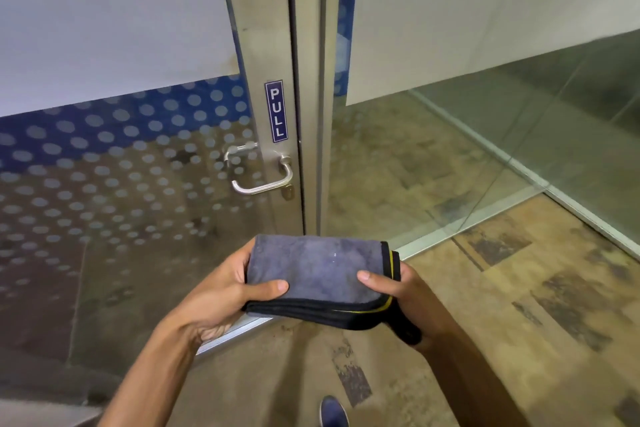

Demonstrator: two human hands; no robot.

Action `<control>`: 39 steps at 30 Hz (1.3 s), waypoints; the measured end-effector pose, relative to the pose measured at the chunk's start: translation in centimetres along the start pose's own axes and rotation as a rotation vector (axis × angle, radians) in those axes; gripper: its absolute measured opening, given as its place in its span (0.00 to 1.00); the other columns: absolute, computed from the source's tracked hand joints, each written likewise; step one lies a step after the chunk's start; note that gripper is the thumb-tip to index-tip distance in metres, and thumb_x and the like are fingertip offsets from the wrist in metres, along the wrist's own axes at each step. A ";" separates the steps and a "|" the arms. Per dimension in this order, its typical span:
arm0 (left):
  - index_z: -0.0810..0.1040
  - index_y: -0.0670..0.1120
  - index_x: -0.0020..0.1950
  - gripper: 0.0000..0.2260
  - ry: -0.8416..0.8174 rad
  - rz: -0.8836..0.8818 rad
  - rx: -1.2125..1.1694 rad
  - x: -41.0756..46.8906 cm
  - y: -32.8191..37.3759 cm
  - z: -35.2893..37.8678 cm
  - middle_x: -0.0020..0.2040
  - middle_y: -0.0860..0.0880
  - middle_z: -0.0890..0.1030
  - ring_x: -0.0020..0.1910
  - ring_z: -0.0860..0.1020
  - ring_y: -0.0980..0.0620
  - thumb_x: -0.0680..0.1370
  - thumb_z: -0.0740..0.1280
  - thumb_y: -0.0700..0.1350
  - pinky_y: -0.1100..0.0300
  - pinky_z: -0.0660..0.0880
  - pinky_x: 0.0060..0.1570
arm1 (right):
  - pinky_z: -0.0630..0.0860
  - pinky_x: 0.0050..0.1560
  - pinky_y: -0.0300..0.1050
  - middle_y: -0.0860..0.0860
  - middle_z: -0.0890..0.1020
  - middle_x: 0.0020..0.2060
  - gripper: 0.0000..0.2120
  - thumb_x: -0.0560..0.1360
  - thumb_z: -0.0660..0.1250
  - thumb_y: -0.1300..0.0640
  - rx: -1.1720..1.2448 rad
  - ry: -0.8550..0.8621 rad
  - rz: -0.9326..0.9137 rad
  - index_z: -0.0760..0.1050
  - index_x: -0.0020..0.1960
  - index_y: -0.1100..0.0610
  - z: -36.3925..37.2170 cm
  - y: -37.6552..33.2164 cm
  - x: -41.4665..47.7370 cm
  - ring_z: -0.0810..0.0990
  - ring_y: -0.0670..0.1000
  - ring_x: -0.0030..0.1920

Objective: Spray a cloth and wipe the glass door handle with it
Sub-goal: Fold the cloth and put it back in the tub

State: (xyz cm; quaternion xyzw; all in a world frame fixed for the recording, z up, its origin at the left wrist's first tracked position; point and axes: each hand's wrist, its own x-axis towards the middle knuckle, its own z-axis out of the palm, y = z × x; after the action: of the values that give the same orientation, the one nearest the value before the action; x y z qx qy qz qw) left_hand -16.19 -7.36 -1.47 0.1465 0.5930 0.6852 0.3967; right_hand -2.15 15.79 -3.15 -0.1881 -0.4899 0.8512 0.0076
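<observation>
You hold the folded cloth [317,274] flat between both hands, low in front of the door: your left hand [225,291] cups its left edge with the thumb pressed on top, your right hand [403,291] clamps the right edge the same way. That keeps a broad grey face up, probably ready for spray, though no bottle shows. The handle [263,180] sits above the cloth, well apart from it, under the PULL sticker [276,111], and you are not yet touching it.

1 cloth [317,270], 1 handle [263,180], 2 hands [221,291].
</observation>
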 end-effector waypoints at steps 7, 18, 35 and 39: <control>0.77 0.38 0.64 0.26 -0.141 -0.069 0.065 -1.4 -0.2 1.7 0.55 0.40 0.85 0.50 0.85 0.47 0.67 0.76 0.33 0.59 0.83 0.46 | 0.84 0.49 0.52 0.65 0.84 0.56 0.24 0.70 0.68 0.68 0.200 0.159 -0.086 0.76 0.66 0.67 1.3 3.7 -7.5 0.85 0.63 0.56; 0.87 0.42 0.51 0.10 -0.263 -0.225 -0.300 -4.9 -5.2 12.5 0.54 0.42 0.87 0.51 0.86 0.49 0.71 0.73 0.41 0.52 0.83 0.57 | 0.81 0.58 0.55 0.66 0.80 0.64 0.23 0.76 0.66 0.70 0.425 0.543 -0.423 0.74 0.70 0.64 2.0 10.0 -20.5 0.82 0.64 0.61; 0.77 0.40 0.69 0.20 -0.714 -0.395 -0.067 -16.1 -15.0 35.5 0.58 0.42 0.85 0.52 0.86 0.48 0.76 0.67 0.40 0.54 0.83 0.56 | 0.76 0.63 0.56 0.62 0.82 0.63 0.22 0.75 0.70 0.63 0.304 0.838 -0.451 0.74 0.69 0.59 -3.4 16.3 -46.1 0.81 0.61 0.63; 0.75 0.34 0.69 0.24 -0.720 -0.435 0.003 -19.9 -18.4 41.0 0.62 0.36 0.83 0.54 0.85 0.45 0.77 0.69 0.45 0.50 0.82 0.58 | 0.74 0.68 0.60 0.62 0.81 0.64 0.21 0.78 0.68 0.68 0.253 0.910 -0.452 0.73 0.70 0.59 -5.0 18.2 -52.4 0.80 0.63 0.66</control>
State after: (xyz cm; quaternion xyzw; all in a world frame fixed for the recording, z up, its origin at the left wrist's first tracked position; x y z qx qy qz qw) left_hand 30.94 6.61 -2.78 0.2483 0.4346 0.4896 0.7140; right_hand 51.34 0.14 -4.28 -0.4263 -0.3588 0.7129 0.4258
